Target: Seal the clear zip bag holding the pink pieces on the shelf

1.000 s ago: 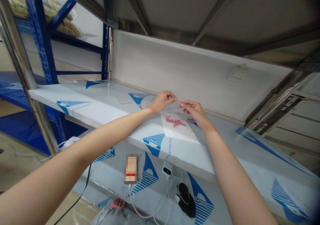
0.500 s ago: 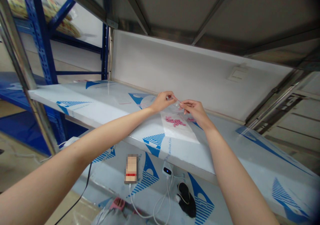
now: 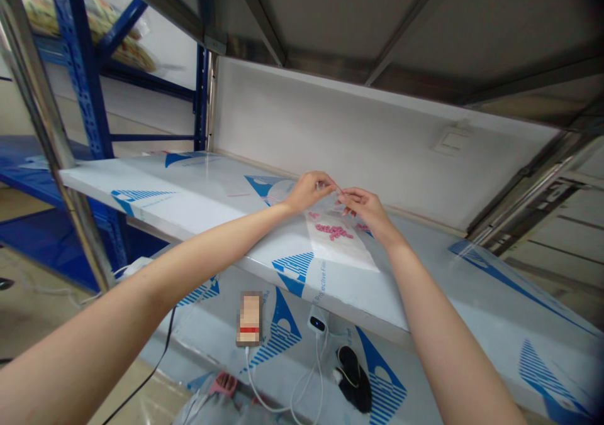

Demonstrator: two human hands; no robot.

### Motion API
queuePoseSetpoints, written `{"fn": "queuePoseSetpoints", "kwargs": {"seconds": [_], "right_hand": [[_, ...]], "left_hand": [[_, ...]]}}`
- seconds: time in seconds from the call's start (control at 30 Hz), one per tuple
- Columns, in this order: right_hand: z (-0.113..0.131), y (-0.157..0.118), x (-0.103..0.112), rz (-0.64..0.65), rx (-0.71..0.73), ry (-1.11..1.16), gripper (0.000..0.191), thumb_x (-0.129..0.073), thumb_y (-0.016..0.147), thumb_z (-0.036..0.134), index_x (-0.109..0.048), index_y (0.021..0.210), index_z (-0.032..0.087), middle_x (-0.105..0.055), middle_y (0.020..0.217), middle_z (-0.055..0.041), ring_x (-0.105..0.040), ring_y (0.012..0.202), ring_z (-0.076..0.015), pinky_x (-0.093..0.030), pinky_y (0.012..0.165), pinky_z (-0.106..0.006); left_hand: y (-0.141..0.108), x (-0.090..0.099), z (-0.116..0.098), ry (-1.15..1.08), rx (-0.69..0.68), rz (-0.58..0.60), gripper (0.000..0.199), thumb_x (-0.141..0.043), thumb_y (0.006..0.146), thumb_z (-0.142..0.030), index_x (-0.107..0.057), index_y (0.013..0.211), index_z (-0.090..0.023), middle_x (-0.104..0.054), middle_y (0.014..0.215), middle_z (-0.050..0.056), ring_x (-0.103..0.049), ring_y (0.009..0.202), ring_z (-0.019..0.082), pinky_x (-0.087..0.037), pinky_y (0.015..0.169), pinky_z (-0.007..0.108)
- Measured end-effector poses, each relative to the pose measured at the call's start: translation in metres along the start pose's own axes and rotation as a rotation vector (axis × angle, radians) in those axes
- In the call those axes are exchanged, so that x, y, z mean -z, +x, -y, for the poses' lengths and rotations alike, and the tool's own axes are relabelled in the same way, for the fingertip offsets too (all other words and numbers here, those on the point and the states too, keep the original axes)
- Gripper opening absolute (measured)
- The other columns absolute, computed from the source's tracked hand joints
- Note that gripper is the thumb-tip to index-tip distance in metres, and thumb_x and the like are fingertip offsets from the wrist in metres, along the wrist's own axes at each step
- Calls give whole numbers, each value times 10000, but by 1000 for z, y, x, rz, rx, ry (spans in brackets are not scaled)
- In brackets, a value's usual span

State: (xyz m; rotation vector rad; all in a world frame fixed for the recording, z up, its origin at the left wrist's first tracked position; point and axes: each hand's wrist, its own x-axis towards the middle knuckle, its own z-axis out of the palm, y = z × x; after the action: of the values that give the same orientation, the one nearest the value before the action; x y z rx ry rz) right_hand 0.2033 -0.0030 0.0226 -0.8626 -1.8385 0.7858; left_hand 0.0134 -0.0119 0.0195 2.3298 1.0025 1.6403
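Observation:
My left hand (image 3: 307, 192) and my right hand (image 3: 367, 212) meet above a white shelf board (image 3: 189, 186) covered in blue-printed film. The fingertips of both hands pinch the top edge of a thin, clear plastic bag (image 3: 337, 248), which lies mostly flat on the board. Small pink pieces (image 3: 334, 231) form a loose cluster inside it, below my hands. A few more pink pieces (image 3: 362, 227) show beside my right hand, but I cannot tell if they are inside the bag.
Below the board, a lower shelf holds a pixelated rectangular device (image 3: 249, 318), a white charger with a blue light (image 3: 317, 324), white cables and a black soft item (image 3: 353, 380). A blue steel rack (image 3: 80, 66) stands at left. A white switch plate (image 3: 452, 141) sits on the back panel.
The pink pieces sit in a tighter cluster than before. The top of the bag stays between my hands, and the view has shifted slightly.

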Motion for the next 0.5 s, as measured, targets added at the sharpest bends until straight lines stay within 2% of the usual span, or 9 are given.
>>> {"fn": "queuePoseSetpoints", "kwargs": {"seconds": [0.23,0.33,0.4,0.5], "right_hand": [[4,1,1,14,21,-17,382,-791,582,523,-671,720,187,-680,686,-36,-502,467,-109,-386,482,-250],[6,1,2,-42,46,-4,341,-779,603,486,-668,733,191,-688,688,-38,-492,460,-108,-400,484,-249],[0,4,7,-169,64,-6,327,-765,612,466,-664,758,192,-693,703,-43,-503,471,-116,-404,478,-248],[-22,10,29,-522,64,-84,309,-693,662,433,-658,825,173,-704,783,-72,-578,551,-156,-427,490,-258]], "left_hand": [[-2,-5,3,0,4,47,124,-585,902,-213,-678,877,-134,-681,850,46,-574,765,142,-443,762,264],[-3,-7,6,20,0,53,186,-506,951,-264,-649,980,-148,-680,929,61,-589,840,165,-453,828,296],[-4,-7,8,60,12,32,246,-453,978,-292,-607,1112,-153,-670,1032,80,-592,938,185,-442,910,327],[-5,-2,13,240,78,22,332,-411,993,-312,-523,1262,-153,-638,1145,100,-563,1074,214,-402,1001,365]]}}
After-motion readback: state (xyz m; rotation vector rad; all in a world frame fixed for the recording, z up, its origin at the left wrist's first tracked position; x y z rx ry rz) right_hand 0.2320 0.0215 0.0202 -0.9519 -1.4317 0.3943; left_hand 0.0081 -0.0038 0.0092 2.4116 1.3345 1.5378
